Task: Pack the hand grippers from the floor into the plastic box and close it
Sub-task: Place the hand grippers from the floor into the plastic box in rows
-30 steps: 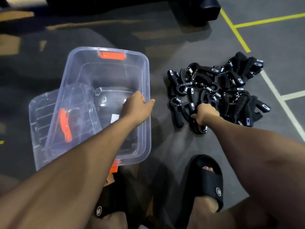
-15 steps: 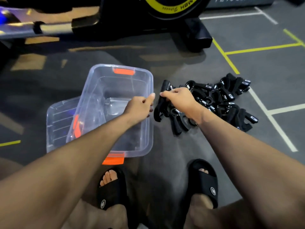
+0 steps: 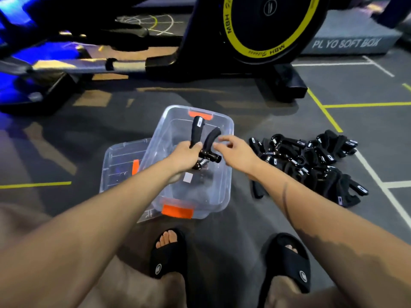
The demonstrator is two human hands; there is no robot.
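A clear plastic box (image 3: 224,174) with orange latches stands open on the grey floor, tilted over its clear lid (image 3: 117,161), which lies to its left. My left hand (image 3: 184,155) grips one black hand gripper (image 3: 202,141) by a handle, above the box. My right hand (image 3: 233,148) hovers just right of that gripper with fingers spread and relaxed, holding nothing. A pile of several black hand grippers (image 3: 311,165) lies on the floor to the right of the box. Dark shapes show at the box bottom through the plastic.
A black exercise machine with a yellow-rimmed wheel (image 3: 266,30) stands behind the box. A grey plyo soft box (image 3: 347,41) sits at the back right. Yellow and white lines cross the floor. My feet in black slides (image 3: 169,252) are just in front of the box.
My right hand lifted a gripper from the pile and carried it left to the box. My left hand left the box rim and now grips that gripper; my right hand has let go.
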